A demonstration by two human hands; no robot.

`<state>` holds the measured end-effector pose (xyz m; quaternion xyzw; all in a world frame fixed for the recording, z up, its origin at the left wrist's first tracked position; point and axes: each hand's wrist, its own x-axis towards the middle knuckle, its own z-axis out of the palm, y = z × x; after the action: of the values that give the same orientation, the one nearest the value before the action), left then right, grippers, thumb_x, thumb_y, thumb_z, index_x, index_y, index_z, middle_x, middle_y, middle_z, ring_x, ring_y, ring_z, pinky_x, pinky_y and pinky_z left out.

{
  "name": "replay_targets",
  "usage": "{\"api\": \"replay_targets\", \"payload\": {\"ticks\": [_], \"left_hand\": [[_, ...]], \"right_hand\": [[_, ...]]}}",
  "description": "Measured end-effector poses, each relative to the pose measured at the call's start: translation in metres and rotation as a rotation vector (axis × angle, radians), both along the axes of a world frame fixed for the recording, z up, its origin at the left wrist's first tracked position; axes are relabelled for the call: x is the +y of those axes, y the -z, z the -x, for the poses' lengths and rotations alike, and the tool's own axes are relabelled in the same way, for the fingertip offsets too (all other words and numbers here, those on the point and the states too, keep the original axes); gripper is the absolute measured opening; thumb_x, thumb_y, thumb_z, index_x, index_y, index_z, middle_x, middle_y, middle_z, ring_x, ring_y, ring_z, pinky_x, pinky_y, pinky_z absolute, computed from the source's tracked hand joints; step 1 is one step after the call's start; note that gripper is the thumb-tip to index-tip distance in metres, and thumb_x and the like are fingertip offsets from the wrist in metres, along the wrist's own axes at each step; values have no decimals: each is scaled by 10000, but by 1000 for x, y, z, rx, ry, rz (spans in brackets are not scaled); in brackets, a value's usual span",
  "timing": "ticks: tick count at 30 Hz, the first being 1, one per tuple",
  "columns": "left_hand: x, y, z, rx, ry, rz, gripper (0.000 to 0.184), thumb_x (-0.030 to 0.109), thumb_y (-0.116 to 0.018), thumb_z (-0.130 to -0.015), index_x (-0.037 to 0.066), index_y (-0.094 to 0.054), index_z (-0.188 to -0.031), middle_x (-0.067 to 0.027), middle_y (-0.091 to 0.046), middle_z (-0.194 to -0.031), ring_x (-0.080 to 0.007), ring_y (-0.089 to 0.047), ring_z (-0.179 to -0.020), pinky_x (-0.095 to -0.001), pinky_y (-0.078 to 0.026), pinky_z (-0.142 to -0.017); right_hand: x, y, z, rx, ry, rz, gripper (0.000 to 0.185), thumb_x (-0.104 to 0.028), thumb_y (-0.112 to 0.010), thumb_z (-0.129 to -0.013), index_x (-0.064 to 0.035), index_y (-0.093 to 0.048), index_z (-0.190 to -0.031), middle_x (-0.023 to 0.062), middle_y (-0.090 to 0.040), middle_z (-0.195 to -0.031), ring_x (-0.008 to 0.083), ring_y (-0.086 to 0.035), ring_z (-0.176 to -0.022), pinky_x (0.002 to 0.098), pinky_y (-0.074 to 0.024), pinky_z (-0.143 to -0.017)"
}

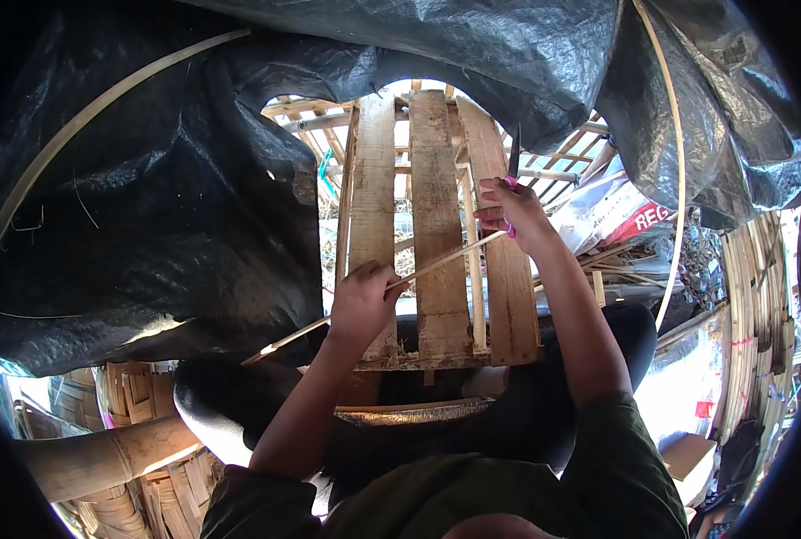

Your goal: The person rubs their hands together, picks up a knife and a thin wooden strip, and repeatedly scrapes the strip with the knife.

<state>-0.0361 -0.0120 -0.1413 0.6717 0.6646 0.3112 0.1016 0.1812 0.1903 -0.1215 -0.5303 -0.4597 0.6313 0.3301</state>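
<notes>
My left hand [364,301] is closed around a thin, pale bamboo strip [454,255], which slants across the planks. The strip's lower left end pokes out past my wrist, over my knee. Its upper right end reaches my right hand [519,216], close to the pink handle [510,226] of a knife. That knife has a dark blade [514,154] pointing up and away from me. My right hand grips the handle, with some fingers partly extended; whether they also touch the strip I cannot tell. Beneath both hands lie rough wooden planks [440,207] with gaps between them.
Black plastic sheeting [176,207] hangs in front and to the left. A curved bamboo strip [679,135] hangs at the right. Bundled bamboo slats [749,314] stand far right, near a printed plastic sack [625,216]. A thick bamboo pole [113,454] lies at lower left.
</notes>
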Motion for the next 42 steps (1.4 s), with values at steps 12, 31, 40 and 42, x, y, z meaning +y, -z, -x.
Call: {"api": "replay_targets", "payload": {"ticks": [12,31,40,42], "left_hand": [[0,0,-3,-14,-11,9,218,190,-761,-835,39,-611,-787,-125,-623,-779,-335,-633,-729,-443,-503,-663],[-1,2,-2,5,-15,7,236,208,-784,-822,40,-620,-798,-118,-629,-775,-321,-647,-718,-423,-511,-652],[2,2,-2,25,-26,-13,243,204,-804,-809,37,-628,-793,-110,-634,-768,-304,-651,-688,-402,-512,-630],[0,3,-2,20,-25,1,245,202,-806,-808,36,-626,-791,-108,-633,-763,-303,-650,-681,-400,-511,-627]], "right_hand": [[-7,1,-15,-545,-98,-649,288,-264,-571,-999,-26,-695,-1103,170,-671,-818,272,-616,-725,362,-486,-728],[10,-31,-42,-724,-77,-300,413,-391,-570,-983,-38,-664,-1174,179,-693,-892,274,-709,-805,392,-561,-699],[10,-24,-88,-1221,-96,-424,288,-168,-567,-876,-11,-697,-1079,240,-710,-1045,400,-687,-1006,451,-534,-893],[6,-30,-86,-1257,-107,-353,296,-175,-584,-839,-19,-719,-1050,231,-715,-1046,385,-685,-1033,433,-534,-919]]}}
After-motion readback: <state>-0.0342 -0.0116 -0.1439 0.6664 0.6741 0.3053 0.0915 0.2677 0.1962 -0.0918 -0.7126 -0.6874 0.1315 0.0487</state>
